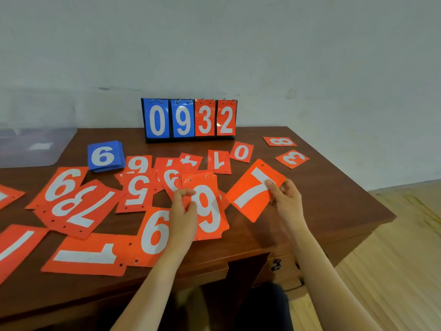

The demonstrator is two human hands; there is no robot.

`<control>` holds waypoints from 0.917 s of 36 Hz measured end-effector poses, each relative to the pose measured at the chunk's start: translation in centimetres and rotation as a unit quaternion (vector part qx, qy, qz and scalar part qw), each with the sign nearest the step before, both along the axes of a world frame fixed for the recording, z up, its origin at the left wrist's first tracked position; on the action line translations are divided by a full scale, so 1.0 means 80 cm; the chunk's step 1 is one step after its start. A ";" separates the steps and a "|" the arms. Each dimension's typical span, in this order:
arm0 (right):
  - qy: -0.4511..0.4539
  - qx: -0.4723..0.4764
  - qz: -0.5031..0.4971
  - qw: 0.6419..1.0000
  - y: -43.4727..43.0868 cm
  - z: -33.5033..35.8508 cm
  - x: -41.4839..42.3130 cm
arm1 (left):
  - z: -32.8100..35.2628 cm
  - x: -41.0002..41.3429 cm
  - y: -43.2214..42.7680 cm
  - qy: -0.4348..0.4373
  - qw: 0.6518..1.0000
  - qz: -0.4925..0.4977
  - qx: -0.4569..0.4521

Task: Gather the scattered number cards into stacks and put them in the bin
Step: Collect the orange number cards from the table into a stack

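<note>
Several red number cards (pixel 78 206) lie scattered over the brown table (pixel 322 206). My left hand (pixel 183 211) grips a small stack of red cards (pixel 210 211) with a white 9 on top, held just above the table. My right hand (pixel 286 199) pinches a single red 7 card (pixel 253 189) by its right edge, lifted and tilted beside the stack. A stack of blue cards (pixel 106 155) topped by a 6 rests at the back left. The clear plastic bin (pixel 35 144) stands at the table's far left corner.
A flip scoreboard (pixel 189 119) reading 0932 stands at the back against the wall. Loose red cards 0 (pixel 241 152), 8 (pixel 279 141) and 3 (pixel 292 158) lie at the back right. The table's right edge drops to a wooden floor (pixel 393 259).
</note>
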State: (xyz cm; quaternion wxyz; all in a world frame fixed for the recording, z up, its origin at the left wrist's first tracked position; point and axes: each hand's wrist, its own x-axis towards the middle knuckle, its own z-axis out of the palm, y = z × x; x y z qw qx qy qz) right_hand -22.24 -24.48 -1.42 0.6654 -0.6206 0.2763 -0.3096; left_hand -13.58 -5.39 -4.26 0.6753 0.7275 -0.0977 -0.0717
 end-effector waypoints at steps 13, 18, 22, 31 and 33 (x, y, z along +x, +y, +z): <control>0.071 -0.165 0.096 0.979 0.021 -0.013 0.043 | 0.005 0.011 -0.011 0.067 0.993 -0.073 -0.056; 0.105 -0.253 0.070 0.959 0.026 -0.017 0.078 | 0.008 0.012 -0.019 0.054 0.994 -0.083 -0.055; 0.162 -0.314 0.062 0.933 0.006 -0.011 0.130 | 0.014 0.023 -0.015 0.062 0.995 -0.038 -0.063; 0.335 -0.494 0.287 0.749 -0.044 -0.027 0.221 | 0.004 0.050 0.003 0.077 0.996 0.040 -0.036; 0.375 -0.489 0.322 0.719 -0.052 -0.031 0.218 | 0.004 0.050 0.004 0.083 0.995 0.040 -0.029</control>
